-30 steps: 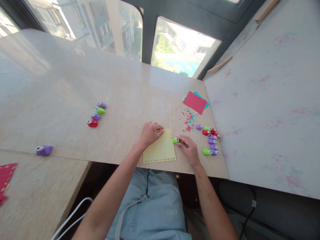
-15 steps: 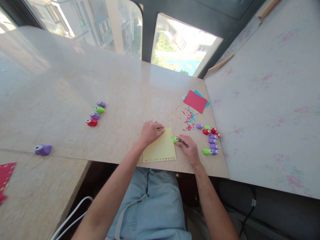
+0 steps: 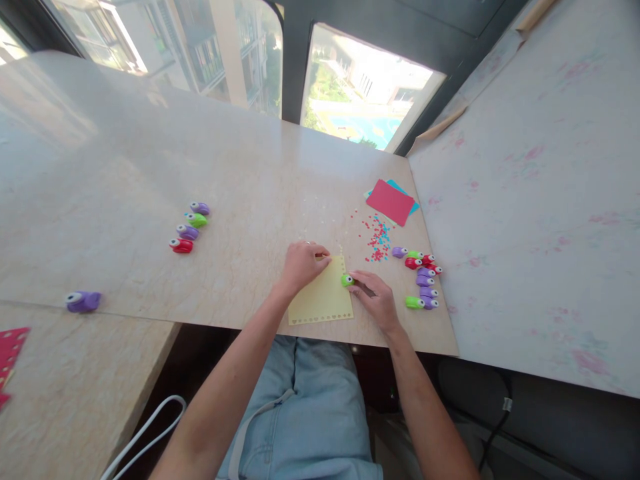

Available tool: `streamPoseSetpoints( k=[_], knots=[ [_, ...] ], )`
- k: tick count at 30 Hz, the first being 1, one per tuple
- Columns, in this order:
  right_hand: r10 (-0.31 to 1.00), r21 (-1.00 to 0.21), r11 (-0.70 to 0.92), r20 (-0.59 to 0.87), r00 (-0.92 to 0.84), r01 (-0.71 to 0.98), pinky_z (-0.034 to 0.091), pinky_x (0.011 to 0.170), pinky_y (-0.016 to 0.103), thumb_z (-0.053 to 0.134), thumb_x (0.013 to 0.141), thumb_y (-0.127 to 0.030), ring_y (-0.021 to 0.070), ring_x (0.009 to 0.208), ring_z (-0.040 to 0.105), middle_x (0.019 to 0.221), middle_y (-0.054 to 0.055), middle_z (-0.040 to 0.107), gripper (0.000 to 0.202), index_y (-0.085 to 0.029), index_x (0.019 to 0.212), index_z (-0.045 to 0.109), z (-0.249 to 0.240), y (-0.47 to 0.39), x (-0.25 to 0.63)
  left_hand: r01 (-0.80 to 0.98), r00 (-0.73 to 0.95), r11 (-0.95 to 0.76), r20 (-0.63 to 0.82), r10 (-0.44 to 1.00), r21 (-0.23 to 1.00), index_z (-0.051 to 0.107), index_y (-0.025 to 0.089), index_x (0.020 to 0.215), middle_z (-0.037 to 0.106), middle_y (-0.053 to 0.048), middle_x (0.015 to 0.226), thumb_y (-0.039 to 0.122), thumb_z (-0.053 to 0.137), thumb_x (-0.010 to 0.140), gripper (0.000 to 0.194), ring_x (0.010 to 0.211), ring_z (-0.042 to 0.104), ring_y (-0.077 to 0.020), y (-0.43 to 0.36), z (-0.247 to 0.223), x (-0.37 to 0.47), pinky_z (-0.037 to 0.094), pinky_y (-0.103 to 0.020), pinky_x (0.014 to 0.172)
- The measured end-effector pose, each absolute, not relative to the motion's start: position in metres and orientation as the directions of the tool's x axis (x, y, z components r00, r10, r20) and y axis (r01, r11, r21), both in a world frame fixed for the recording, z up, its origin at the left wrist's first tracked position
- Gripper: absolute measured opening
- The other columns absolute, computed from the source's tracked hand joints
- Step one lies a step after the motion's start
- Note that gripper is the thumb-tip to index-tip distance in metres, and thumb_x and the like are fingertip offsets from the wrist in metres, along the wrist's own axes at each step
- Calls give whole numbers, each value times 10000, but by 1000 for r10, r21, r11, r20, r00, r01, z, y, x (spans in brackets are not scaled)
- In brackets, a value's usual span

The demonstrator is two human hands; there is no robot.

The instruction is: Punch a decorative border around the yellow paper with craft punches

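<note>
Fingers (image 3: 361,280) of the right hand (image 3: 376,300) clamp the green punch (image 3: 347,281), its nose leftward over the yellow sheet (image 3: 321,299)'s right edge; left hand (image 3: 301,265) pins the top.

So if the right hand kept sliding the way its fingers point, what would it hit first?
The right hand points left, pressing a green punch at the yellow card edge; beyond lies the left hand, probably.

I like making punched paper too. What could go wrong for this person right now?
The yellow paper lies at the table edge, so it might slip off if the left hand lifts. The green punch under the right hand sits on the paper's border, so a hole could land crooked.
</note>
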State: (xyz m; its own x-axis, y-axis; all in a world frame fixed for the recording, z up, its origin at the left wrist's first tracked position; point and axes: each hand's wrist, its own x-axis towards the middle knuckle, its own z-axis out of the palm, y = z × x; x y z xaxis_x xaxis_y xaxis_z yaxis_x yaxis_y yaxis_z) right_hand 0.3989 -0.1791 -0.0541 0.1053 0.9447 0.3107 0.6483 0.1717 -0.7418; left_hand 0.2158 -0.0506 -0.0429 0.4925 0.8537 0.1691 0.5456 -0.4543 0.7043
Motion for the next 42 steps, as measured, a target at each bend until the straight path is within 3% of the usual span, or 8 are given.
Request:
streamPoseSetpoints(
  k=[8,19,32,42],
  knots=[
    [935,-714,207,346,81,669,522,945,429,636,888,-281,225,1034,665,1123,71,719,249,-280,1125,712,-54,-180,397,548,438,-450,216,873,706,755,215,828,748,-41,818,246,668,813,94,819,645,-214,-56,-46,218,452,-380,818],
    [944,-735,162,311,114,658,556,798,347,636,892,-259,192,900,650,977,70,660,238,-255,1114,721,-47,-181,395,556,428,-466,244,870,688,726,219,882,727,-35,838,273,658,839,96,837,626,-211,-59,-51,215,403,-386,822],
    [951,-771,134,276,138,623,553,792,334,672,855,-141,188,906,651,993,66,675,317,-277,1139,710,-48,-184,398,571,440,-468,230,868,674,709,218,888,719,-36,848,289,581,898,146,806,612,-199,-59,-50,214,386,-383,798],
    [954,-726,128,276,116,676,549,802,359,669,862,-159,200,914,647,988,73,681,314,-268,1155,692,-49,-181,397,579,446,-452,200,872,679,706,222,874,716,-32,855,297,571,907,157,811,609,-198,-58,-46,215,381,-384,805]
  ],
)
